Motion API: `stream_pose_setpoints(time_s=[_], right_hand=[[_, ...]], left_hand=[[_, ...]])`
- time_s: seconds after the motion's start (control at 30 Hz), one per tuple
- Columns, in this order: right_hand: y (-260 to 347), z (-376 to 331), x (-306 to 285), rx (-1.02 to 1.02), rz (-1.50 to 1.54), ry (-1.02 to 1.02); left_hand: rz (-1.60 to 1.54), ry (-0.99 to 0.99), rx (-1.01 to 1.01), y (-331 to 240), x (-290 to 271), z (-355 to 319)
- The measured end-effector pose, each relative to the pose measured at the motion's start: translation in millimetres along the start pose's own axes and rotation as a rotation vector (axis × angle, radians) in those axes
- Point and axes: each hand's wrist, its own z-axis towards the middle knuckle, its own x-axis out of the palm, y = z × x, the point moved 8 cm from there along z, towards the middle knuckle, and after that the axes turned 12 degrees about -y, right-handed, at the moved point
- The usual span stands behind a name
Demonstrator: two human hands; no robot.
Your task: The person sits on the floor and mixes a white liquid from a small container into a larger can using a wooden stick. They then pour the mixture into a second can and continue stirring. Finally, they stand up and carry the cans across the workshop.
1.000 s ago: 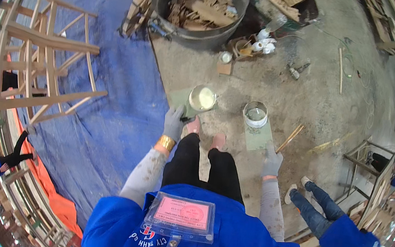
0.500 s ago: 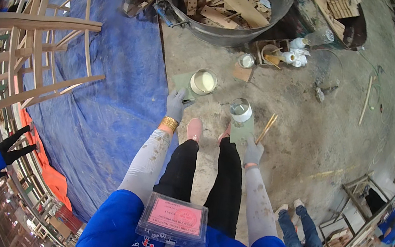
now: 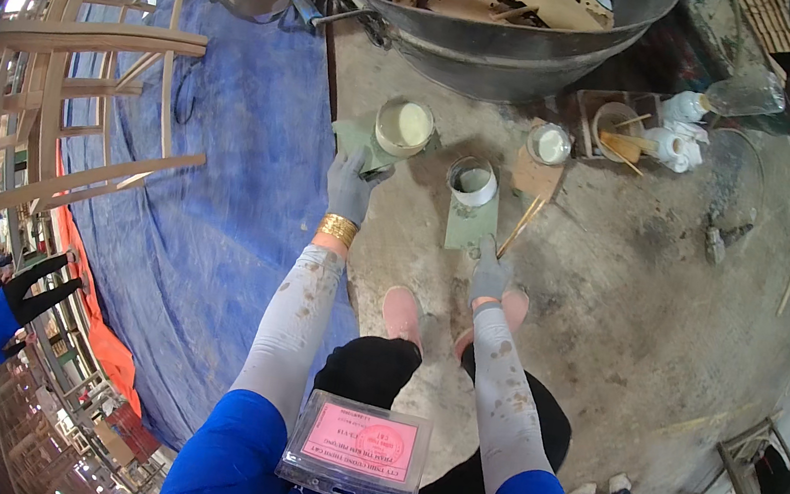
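My left hand (image 3: 349,190), in a grey glove, grips the near edge of a green board (image 3: 350,137). On that board stands a clear cup (image 3: 404,128) of pale cream liquid. My right hand (image 3: 489,272), also gloved, is closed at the near end of a second green board (image 3: 472,226). This one carries a whitish-coated cup (image 3: 473,183), whose inside looks grey. Thin wooden sticks (image 3: 521,226) stick out from the right hand beside the board; their tips are too small to make out.
A large dark metal tub (image 3: 503,55) of wood scraps stands ahead. Right of the boards are a small white-filled cup (image 3: 551,146), a container with brushes (image 3: 621,135) and plastic bottles (image 3: 745,94). Wooden chair frames (image 3: 91,38) lie on a blue tarp (image 3: 241,195). People stand at both sides.
Both hands have moved forward with the boards and cups. The right hand and its cup are now closer to the left one. My legs have bent and the view has shifted.
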Motion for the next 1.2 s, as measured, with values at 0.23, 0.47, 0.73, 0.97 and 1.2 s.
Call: stream_pose_setpoints(time_s=[0.23, 0.47, 0.73, 0.97, 1.2], right_hand=[[-38, 92, 64, -0.234, 0.094, 0.107], [-31, 122, 84, -0.738, -0.183, 0.018], [-19, 73, 43, -0.815, -0.487, 0.061], [143, 23, 59, -1.275, -0.698, 0.137], [266, -23, -27, -1.329, -0.882, -0.013]], left_hand=[[-0.205, 0.143, -0.014, 41, 9, 61], [-0.343, 0.218, -0.124, 131, 2, 97], [0.339, 0.053, 0.318, 169, -86, 100], [-0.296, 0.070, -0.211, 149, -76, 78], [-0.355, 0.222, -0.276, 112, -60, 64]])
